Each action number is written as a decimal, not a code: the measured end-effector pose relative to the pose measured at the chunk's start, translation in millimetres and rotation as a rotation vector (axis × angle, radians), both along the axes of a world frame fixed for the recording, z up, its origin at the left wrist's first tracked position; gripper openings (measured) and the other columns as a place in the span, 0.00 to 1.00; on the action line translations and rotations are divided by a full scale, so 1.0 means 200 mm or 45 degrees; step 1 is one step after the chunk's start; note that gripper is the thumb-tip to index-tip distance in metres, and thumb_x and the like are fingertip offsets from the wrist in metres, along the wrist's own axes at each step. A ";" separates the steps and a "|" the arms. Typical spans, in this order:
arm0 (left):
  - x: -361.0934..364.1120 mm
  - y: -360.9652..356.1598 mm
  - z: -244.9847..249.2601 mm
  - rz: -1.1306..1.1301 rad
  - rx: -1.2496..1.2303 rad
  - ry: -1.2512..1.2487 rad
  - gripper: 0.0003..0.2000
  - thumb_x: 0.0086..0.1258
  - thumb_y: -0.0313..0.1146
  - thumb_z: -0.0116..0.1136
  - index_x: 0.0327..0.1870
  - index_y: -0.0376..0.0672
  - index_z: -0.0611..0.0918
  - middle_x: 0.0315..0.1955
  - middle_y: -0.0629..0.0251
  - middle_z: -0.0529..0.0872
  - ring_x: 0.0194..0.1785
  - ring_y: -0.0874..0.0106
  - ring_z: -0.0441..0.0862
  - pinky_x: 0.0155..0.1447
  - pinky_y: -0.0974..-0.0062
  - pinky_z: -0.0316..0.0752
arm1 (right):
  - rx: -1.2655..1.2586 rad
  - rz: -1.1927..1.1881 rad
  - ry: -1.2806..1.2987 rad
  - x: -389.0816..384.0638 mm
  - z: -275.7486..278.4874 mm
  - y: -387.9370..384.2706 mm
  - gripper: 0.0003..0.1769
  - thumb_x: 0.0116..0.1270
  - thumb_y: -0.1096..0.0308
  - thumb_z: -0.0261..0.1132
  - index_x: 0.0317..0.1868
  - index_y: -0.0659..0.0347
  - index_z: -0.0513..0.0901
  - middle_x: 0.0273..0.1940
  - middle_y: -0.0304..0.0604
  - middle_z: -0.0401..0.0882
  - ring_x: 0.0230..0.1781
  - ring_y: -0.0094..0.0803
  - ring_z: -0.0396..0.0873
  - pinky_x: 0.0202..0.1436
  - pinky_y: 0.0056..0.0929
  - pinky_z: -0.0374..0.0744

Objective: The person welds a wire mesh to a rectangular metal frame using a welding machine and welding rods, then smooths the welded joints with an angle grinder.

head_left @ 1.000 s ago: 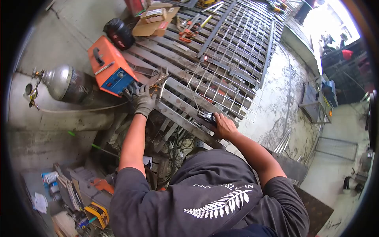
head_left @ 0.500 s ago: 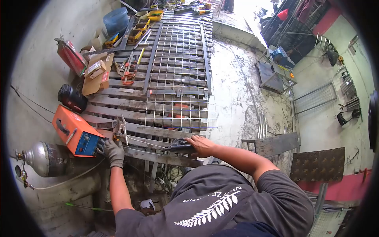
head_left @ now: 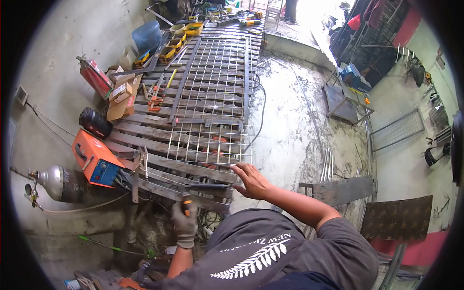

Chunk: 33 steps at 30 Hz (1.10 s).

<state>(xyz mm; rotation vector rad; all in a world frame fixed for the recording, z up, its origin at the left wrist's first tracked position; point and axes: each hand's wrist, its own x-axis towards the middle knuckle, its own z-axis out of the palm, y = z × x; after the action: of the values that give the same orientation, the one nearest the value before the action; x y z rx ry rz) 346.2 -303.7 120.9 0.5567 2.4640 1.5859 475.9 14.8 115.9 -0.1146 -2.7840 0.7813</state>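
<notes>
My left hand (head_left: 184, 226), in a grey work glove, is closed around a tool with an orange-and-black handle (head_left: 186, 205); motion blur hides its kind. It is in front of the slatted bench's near edge. My right hand (head_left: 252, 181) is bare, fingers spread, with nothing in it. Just left of its fingertips, a dark, long-handled object (head_left: 208, 185) lies on the near slats. A welded wire mesh panel (head_left: 212, 82) in a metal frame rests along the slatted bench (head_left: 145, 130).
An orange welding machine (head_left: 92, 157) sits at the left, above a grey gas cylinder (head_left: 60, 182). Cardboard boxes (head_left: 122, 99), red clamps (head_left: 154, 102) and yellow bins (head_left: 169, 52) line the bench's left side. A metal cart (head_left: 344, 101) stands at right.
My left hand has moved from beside the welding machine toward my body, carrying the orange-and-black tool. My right hand has come off the dark object and opened. The view has shifted slightly.
</notes>
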 end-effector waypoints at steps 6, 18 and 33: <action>0.53 0.92 0.20 -0.687 -0.414 0.466 0.26 0.65 0.44 0.79 0.57 0.35 0.86 0.48 0.45 0.87 0.50 0.45 0.89 0.54 0.51 0.85 | 0.328 0.233 -0.103 0.49 0.16 0.31 0.46 0.75 0.65 0.73 0.89 0.58 0.62 0.78 0.56 0.73 0.84 0.50 0.69 0.89 0.65 0.55; 1.14 1.72 0.35 -0.924 -0.324 0.641 0.44 0.72 0.56 0.74 0.80 0.34 0.73 0.73 0.43 0.78 0.73 0.46 0.77 0.79 0.50 0.69 | -0.319 -0.187 -0.387 1.19 0.15 1.06 0.43 0.72 0.79 0.66 0.85 0.61 0.61 0.53 0.64 0.90 0.57 0.66 0.87 0.64 0.56 0.84; -0.07 1.59 -0.44 0.040 -1.058 0.536 0.53 0.73 0.65 0.67 0.87 0.32 0.63 0.84 0.41 0.67 0.89 0.41 0.59 0.89 0.40 0.56 | -0.286 -0.360 -0.551 0.89 0.26 1.58 0.39 0.72 0.67 0.77 0.76 0.62 0.64 0.54 0.63 0.86 0.52 0.65 0.85 0.58 0.57 0.83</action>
<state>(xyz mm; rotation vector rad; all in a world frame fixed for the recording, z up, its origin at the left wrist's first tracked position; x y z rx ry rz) 332.6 15.2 32.4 0.7355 3.0965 0.3423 654.5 330.5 167.9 -0.7859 -2.9521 1.0969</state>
